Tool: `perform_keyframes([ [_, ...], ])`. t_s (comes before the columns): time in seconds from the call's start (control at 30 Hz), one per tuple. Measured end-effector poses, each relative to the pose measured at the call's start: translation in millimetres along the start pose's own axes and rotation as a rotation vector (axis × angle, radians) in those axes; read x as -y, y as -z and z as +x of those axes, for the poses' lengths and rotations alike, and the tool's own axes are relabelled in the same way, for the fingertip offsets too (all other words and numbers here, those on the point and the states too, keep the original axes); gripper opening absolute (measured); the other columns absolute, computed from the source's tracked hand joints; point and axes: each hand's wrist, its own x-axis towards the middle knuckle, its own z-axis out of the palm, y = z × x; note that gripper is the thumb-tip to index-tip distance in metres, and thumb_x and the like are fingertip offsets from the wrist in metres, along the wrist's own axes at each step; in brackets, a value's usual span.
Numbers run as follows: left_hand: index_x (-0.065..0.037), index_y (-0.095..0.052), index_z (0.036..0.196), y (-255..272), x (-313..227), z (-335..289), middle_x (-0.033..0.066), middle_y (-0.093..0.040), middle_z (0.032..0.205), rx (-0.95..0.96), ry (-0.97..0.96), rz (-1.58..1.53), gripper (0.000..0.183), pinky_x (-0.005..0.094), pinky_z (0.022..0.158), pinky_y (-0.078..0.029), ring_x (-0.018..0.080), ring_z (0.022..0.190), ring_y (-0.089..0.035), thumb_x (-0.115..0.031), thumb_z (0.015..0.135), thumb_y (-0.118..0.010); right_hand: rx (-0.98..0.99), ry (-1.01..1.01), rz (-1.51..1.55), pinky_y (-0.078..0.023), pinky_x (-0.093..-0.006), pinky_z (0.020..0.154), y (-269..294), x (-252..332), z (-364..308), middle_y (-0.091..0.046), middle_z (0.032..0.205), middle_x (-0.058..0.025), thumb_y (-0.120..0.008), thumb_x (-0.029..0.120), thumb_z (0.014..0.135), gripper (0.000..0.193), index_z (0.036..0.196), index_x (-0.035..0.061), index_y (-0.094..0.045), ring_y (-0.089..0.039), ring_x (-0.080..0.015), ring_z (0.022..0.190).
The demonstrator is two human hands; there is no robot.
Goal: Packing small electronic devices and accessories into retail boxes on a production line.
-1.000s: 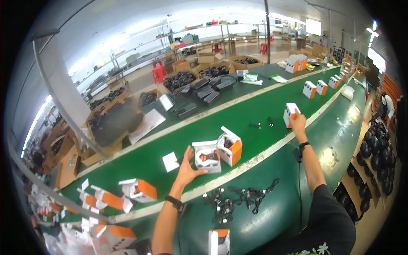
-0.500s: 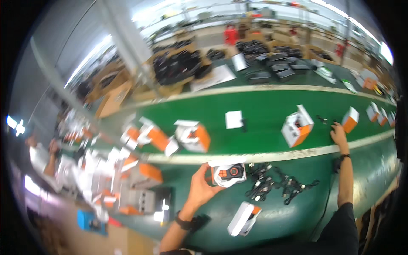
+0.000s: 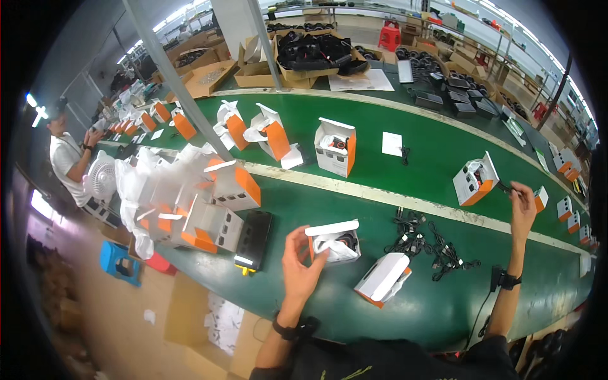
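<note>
My left hand grips a small open white box at its left side, thumb in front. Inside the box are white wrapping and a dark round-faced device. My right hand reaches far right over the green belt, its fingers closed on a short black cable. Left of those fingers stands an open white and orange box with a device in it. On the bench, right of my left hand, lies another white and orange box, tilted. Black cables lie in a loose pile beyond it.
A pale rail parts the bench from the belt. Several boxes stand along the belt, one an open orange box. Stacked boxes and white bags crowd the left, near a black tray. A person stands far left.
My head view has swung left, so the scene sits further right. The black cable that lay on the belt is now in my right fingers. My left hand still has the small box.
</note>
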Motion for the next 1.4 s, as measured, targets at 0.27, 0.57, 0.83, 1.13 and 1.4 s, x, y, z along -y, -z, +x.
perform_keyframes([
  [0.27, -0.002, -0.050, 0.149, -4, 7, 16, 0.0155, -0.075, 0.119, -0.113, -0.054, 0.022, 0.067, 0.0423, 0.101, -0.060, 0.0240, 0.116, -0.072, 0.004, 0.088, -0.080, 1.064, 0.672, 0.398, -0.059, -0.0415, 0.089, -204, 320, -46, -0.071, 0.127, -0.0157, -0.076, -0.009, 0.087, 0.027, 0.113, -0.0030, -0.073, -0.071, -0.0308, 0.098],
  [0.57, -0.004, -0.050, 0.147, 13, 10, 14, 0.0103, -0.072, 0.114, -0.137, -0.093, -0.047, 0.070, 0.0356, 0.099, -0.055, 0.0195, 0.108, -0.070, 0.008, 0.084, -0.077, 1.072, 1.194, -0.307, -0.065, -0.0380, 0.076, -307, 306, -80, -0.067, 0.106, -0.0146, -0.070, 0.008, 0.088, 0.028, 0.113, -0.0043, -0.064, -0.074, -0.0297, 0.095],
  [0.83, -0.007, -0.050, 0.154, 33, 21, -5, 0.0059, -0.062, 0.138, 0.148, -0.057, -0.096, 0.062, 0.0393, 0.114, -0.051, 0.0191, 0.132, -0.060, -0.014, 0.099, -0.078, 1.362, 0.935, -0.146, -0.060, -0.0481, 0.062, -308, 297, -77, -0.072, 0.086, -0.0228, -0.073, 0.002, 0.085, 0.065, 0.145, -0.0021, -0.046, -0.075, -0.0397, 0.075],
  [1.13, 0.001, -0.070, 0.122, 36, 12, 38, 0.0080, -0.075, 0.113, 0.185, 0.026, -0.188, 0.024, 0.0329, 0.096, -0.058, 0.0137, 0.107, -0.070, -0.010, 0.102, -0.076, 1.184, 0.747, 0.198, -0.062, -0.0496, 0.084, -282, 276, -55, -0.077, 0.110, -0.0214, -0.070, 0.006, 0.095, 0.053, 0.147, 0.0040, -0.060, -0.075, -0.0421, 0.097],
  [1.4, 0.003, -0.070, 0.131, 17, 0, 46, 0.0103, -0.076, 0.122, 0.210, 0.033, -0.204, 0.035, 0.0327, 0.099, -0.058, 0.0159, 0.118, -0.069, 0.001, 0.097, -0.078, 1.406, 0.598, 0.102, -0.058, -0.0466, 0.094, -247, 234, -32, -0.074, 0.138, -0.0152, -0.068, 0.022, 0.099, 0.041, 0.134, 0.0024, -0.074, -0.069, -0.0356, 0.108],
])
